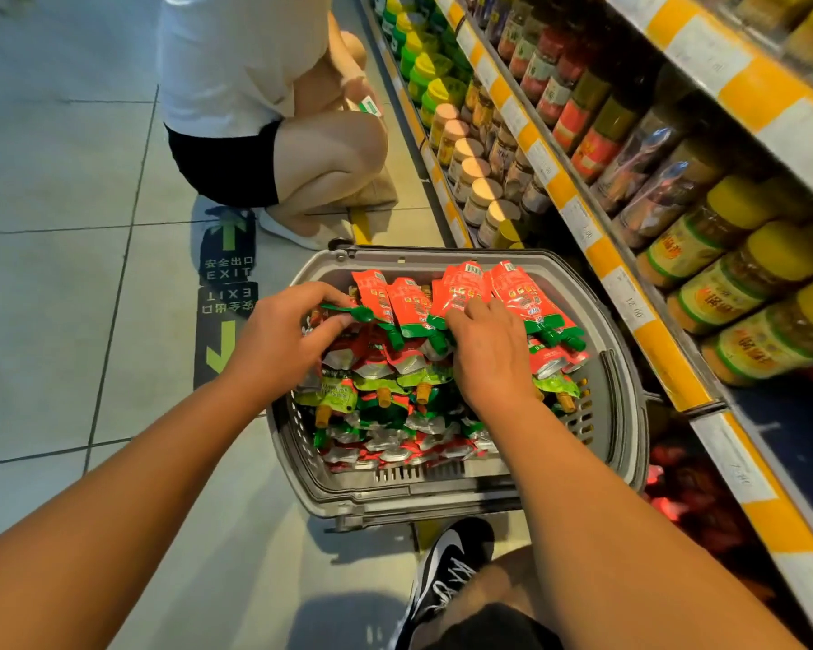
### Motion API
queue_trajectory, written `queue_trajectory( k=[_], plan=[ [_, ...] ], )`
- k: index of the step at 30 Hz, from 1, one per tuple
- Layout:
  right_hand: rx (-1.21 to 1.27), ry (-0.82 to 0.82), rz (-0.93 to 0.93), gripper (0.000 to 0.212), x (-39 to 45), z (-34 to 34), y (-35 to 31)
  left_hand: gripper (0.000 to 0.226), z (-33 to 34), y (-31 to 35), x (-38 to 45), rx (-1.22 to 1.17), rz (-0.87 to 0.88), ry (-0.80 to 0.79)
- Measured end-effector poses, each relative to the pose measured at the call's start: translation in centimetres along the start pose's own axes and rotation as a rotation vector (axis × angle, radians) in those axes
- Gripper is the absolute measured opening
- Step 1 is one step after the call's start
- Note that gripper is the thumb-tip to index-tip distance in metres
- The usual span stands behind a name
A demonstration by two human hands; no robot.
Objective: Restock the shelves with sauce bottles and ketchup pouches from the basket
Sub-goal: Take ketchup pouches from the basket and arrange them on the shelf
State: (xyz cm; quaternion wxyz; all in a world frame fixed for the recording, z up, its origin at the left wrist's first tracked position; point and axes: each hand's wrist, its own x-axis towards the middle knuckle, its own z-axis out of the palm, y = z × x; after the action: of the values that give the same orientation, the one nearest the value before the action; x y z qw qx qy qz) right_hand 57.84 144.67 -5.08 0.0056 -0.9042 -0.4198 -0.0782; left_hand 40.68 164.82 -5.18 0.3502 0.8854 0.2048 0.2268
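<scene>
A grey shopping basket [616,415] stands on the floor, packed with red ketchup pouches [461,283] with green spouts, plus green-and-silver pouches lower down. My left hand [282,335] reaches into the basket's left side, fingers curled on the pouches there, beside a green plastic spoon [353,312]. My right hand [484,354] lies over the middle row, its fingertips curled on a red pouch. The shelves [630,302] run along the right, filled with jars and sauce bottles.
A person crouches ahead [264,110] at the low shelf, close to the basket's far side. Jars with yellow lids [742,293] fill the nearest shelf. My shoe [451,565] stands just behind the basket. Tiled floor with an exit sticker [226,293] lies left.
</scene>
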Motion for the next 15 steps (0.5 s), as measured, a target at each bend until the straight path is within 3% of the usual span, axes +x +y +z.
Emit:
queue_trajectory(
  k=[7, 13, 15],
  plan=[
    [0.105, 0.081, 0.066, 0.024, -0.6, -1.3, 1.0, 0.035, 0.2, -0.6, 0.6, 0.078, 0.088, -0.136],
    [0.284, 0.170, 0.308, 0.016, -2.5, -3.9, 2.3, 0.019, -0.7, 0.3, 1.1, -0.001, 0.063, 0.114],
    [0.343, 0.198, 0.351, 0.011, -3.5, -5.0, 2.5, 0.024, -1.2, 1.0, 1.8, -0.098, 0.030, 0.154]
  ],
)
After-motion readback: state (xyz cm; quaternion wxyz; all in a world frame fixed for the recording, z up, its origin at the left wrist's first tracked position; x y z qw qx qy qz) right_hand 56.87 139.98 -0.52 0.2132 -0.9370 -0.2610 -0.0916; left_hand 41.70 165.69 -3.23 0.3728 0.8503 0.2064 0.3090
